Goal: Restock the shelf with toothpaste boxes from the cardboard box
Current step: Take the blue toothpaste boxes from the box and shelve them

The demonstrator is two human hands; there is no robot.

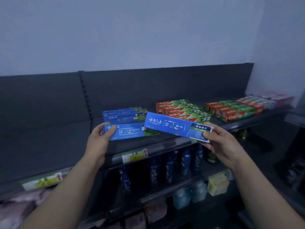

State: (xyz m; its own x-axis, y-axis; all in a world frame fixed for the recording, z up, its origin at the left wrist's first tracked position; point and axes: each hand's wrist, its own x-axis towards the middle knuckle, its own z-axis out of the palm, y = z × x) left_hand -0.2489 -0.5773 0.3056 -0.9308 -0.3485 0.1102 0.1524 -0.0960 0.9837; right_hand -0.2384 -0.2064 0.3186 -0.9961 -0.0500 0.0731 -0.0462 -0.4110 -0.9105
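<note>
I had a toothpaste box in each hand. My left hand point(100, 138) was curled round the near end of one blue box point(130, 132), thumb over its face, directly in front of the blue stack point(122, 114) on the top shelf point(62, 139). I could not tell whether that box was resting on the shelf or hovering just off it. My right hand point(221, 142) pinched the end of a second blue box point(173, 125), thumb on top and fingers beneath, held tilted in the air to the right of the stack.

I judged the job part done. A few blue boxes lay in the stack, and further right of it sat full rows of red-and-green boxes point(183, 109) and another red-and-green row point(234, 111). Left of the stack the shelf was bare. The cardboard box was out of view, so I could not tell how many remained.

The blue boxes read 云南三七 in white. The far right row carried a white script that looked like Colgate. The price tags point(134, 156) below the stack were too blurred to read.
</note>
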